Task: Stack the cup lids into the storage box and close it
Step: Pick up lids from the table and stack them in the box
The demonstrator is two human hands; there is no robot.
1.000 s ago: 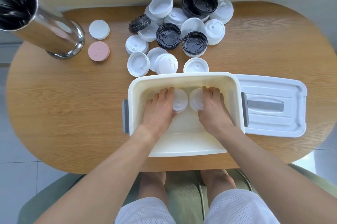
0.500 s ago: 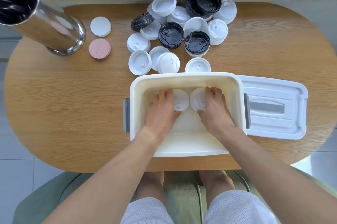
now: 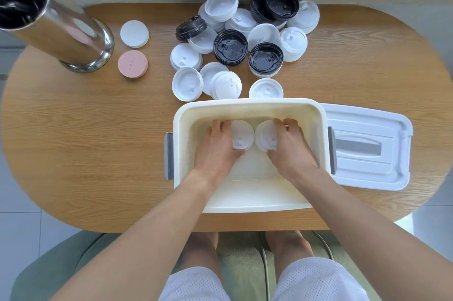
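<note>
Storage box (image 3: 247,107), open, on bench: left hand (image 3: 217,147) and right hand (image 3: 290,147) each curled round one white lid (image 3: 241,134), (image 3: 266,135) set side by side inside; approx. 20 lids (image 3: 230,50) loose beyond fingertips, box cover (image 3: 367,146) off, right of right hand — task barely begun.

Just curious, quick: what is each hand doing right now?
Left hand: grips a white cup lid inside the storage box.
Right hand: grips another white lid there.
</note>
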